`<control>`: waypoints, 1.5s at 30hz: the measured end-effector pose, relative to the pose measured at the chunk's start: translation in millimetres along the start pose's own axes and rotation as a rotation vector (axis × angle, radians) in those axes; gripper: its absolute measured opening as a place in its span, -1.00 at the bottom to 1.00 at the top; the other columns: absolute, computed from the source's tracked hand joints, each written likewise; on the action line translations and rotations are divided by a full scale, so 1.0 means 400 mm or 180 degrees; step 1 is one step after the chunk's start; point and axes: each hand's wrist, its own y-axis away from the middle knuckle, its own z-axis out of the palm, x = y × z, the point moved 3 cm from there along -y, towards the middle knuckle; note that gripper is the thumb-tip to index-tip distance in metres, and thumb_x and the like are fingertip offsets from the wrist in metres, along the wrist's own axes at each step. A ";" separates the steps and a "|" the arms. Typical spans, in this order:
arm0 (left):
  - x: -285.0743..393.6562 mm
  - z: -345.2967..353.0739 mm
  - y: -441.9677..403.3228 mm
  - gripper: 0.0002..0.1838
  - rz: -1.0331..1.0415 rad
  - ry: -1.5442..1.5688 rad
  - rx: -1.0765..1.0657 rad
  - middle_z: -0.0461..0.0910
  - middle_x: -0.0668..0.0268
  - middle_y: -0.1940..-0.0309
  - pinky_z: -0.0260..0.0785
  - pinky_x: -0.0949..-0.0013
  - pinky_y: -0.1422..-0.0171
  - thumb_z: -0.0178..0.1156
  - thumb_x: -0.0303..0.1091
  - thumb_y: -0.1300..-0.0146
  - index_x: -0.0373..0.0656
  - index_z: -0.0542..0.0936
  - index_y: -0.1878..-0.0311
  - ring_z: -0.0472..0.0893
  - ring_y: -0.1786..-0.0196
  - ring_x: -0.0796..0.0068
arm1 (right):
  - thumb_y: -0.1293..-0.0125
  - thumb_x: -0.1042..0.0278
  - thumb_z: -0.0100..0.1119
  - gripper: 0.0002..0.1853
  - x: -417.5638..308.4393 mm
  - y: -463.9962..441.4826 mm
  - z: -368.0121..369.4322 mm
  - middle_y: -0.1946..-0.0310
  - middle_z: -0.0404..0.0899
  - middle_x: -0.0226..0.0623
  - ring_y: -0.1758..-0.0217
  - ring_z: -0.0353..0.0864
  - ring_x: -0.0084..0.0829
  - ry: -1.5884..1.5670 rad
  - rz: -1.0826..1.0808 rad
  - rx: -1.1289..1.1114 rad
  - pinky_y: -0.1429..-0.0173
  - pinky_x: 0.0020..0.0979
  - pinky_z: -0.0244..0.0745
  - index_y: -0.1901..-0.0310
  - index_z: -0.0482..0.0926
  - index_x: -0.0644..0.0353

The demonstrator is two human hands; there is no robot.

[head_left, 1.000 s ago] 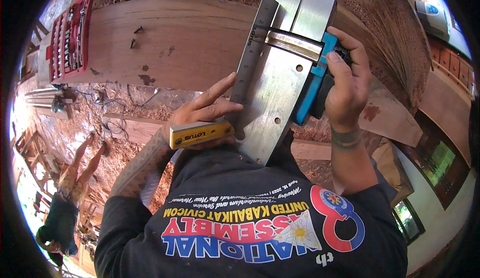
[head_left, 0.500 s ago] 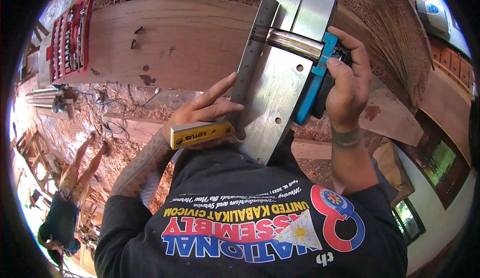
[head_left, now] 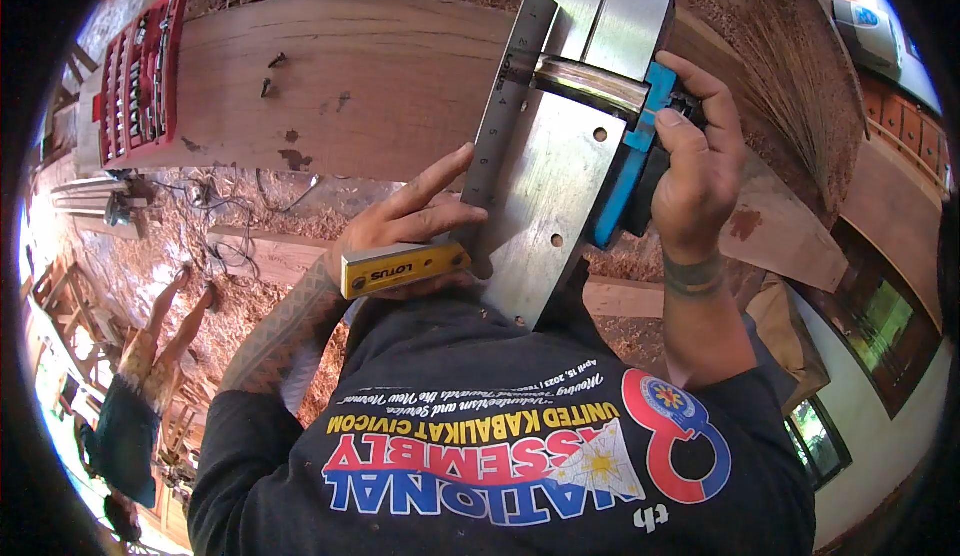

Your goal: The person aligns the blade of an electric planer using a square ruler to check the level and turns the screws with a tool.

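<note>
An electric planer (head_left: 548, 178) with a blue body lies upside down against my shirt, its metal sole facing up and the cutter drum (head_left: 590, 86) exposed between the two plates. Along the left edge of the sole runs the marked steel blade of a try square (head_left: 497, 121), with its yellow handle (head_left: 405, 268) near my wrist. My left hand (head_left: 415, 216) is closed on this square, two fingers lying against the blade; its thumb is mostly hidden. On the planer's right side, my right hand (head_left: 697, 161) grips the blue housing beside the drum, thumb on top.
A wide wooden plank (head_left: 380, 86) lies ahead, bearing a red socket set (head_left: 140, 76) and two small bolts (head_left: 272, 74). Wood shavings and cables cover the ground at left. A broom of thin sticks (head_left: 790, 86) lies at right. Another person (head_left: 130, 426) stands at far left.
My right thumb has shifted slightly on the planer's side, and the drum looks slightly turned. The other person at far left has changed posture. The square and my left hand stay in place.
</note>
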 end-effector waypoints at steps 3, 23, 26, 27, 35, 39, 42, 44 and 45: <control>0.003 0.002 -0.003 -0.26 0.0009 -0.0013 0.0033 0.08 -0.15 -0.84 0.62 -0.03 -0.57 0.73 -0.29 -0.21 -0.11 0.70 -0.47 0.51 -0.67 -0.09 | -0.44 0.43 0.20 -0.59 -0.002 0.002 0.000 0.04 0.63 -0.39 0.08 0.49 -0.61 -0.0054 0.0095 -0.0010 -0.09 -0.50 0.45 -0.27 0.72 0.31; 0.008 -0.004 -0.008 -0.29 0.0067 -0.0015 0.0044 0.10 -0.19 -0.82 0.65 -0.01 -0.53 0.75 -0.26 -0.20 -0.15 0.71 -0.41 0.54 -0.64 -0.15 | -0.42 0.47 0.20 -0.57 0.000 0.004 0.002 0.01 0.67 -0.34 0.05 0.55 -0.57 -0.0166 0.0158 -0.0005 -0.14 -0.47 0.51 -0.28 0.72 0.33; 0.009 -0.002 -0.007 -0.29 0.0079 -0.0100 0.0062 0.10 -0.18 -0.82 0.65 -0.01 -0.53 0.75 -0.26 -0.20 -0.14 0.71 -0.42 0.52 -0.65 -0.16 | -0.40 0.47 0.19 -0.56 0.000 0.002 -0.002 0.01 0.66 -0.33 0.05 0.55 -0.56 -0.0107 0.0111 -0.0045 -0.15 -0.46 0.52 -0.28 0.71 0.33; 0.008 -0.002 -0.007 -0.29 0.0081 -0.0086 0.0059 0.10 -0.18 -0.82 0.65 0.00 -0.53 0.75 -0.26 -0.21 -0.14 0.71 -0.42 0.52 -0.66 -0.16 | -0.39 0.47 0.18 -0.55 0.001 0.001 -0.003 0.00 0.65 -0.33 0.06 0.55 -0.55 -0.0088 0.0096 -0.0062 -0.15 -0.46 0.52 -0.28 0.71 0.33; -0.003 0.005 -0.005 -0.27 0.0122 0.0038 0.0102 0.09 -0.13 -0.83 0.65 -0.02 -0.55 0.76 -0.21 -0.20 -0.11 0.70 -0.43 0.48 -0.69 -0.12 | -0.42 0.45 0.19 -0.57 0.001 0.001 -0.002 -0.01 0.65 -0.32 0.06 0.56 -0.56 -0.0152 0.0137 -0.0064 -0.14 -0.47 0.53 -0.28 0.71 0.33; -0.002 0.003 0.000 -0.26 -0.0039 0.0059 0.0016 0.08 -0.12 -0.84 0.64 -0.03 -0.56 0.76 -0.18 -0.21 -0.09 0.70 -0.44 0.46 -0.70 -0.13 | -0.46 0.45 0.20 -0.59 0.003 0.003 0.002 -0.02 0.67 -0.30 0.05 0.57 -0.57 -0.0332 0.0225 -0.0029 -0.12 -0.49 0.54 -0.27 0.71 0.34; 0.002 0.001 -0.003 -0.26 -0.0002 -0.0033 0.0041 0.09 -0.12 -0.84 0.64 -0.04 -0.56 0.75 -0.17 -0.21 -0.08 0.70 -0.44 0.44 -0.71 -0.14 | -0.46 0.47 0.20 -0.60 -0.001 -0.002 0.003 -0.03 0.69 -0.28 0.06 0.59 -0.57 -0.0121 -0.0002 -0.0001 -0.11 -0.48 0.55 -0.27 0.72 0.36; 0.004 0.001 -0.003 -0.26 -0.0037 -0.0049 0.0033 0.09 -0.11 -0.84 0.64 -0.04 -0.56 0.75 -0.16 -0.22 -0.06 0.70 -0.45 0.44 -0.71 -0.14 | -0.46 0.47 0.20 -0.60 -0.001 -0.001 0.001 -0.03 0.70 -0.28 0.06 0.59 -0.57 -0.0155 0.0066 -0.0003 -0.12 -0.47 0.55 -0.26 0.72 0.36; 0.004 0.000 -0.003 -0.26 -0.0029 -0.0075 0.0035 0.10 -0.10 -0.84 0.64 -0.04 -0.56 0.75 -0.16 -0.21 -0.05 0.70 -0.45 0.45 -0.71 -0.13 | -0.46 0.46 0.20 -0.60 -0.001 0.000 0.001 -0.03 0.70 -0.27 0.06 0.59 -0.56 -0.0172 0.0100 -0.0005 -0.12 -0.46 0.56 -0.26 0.72 0.36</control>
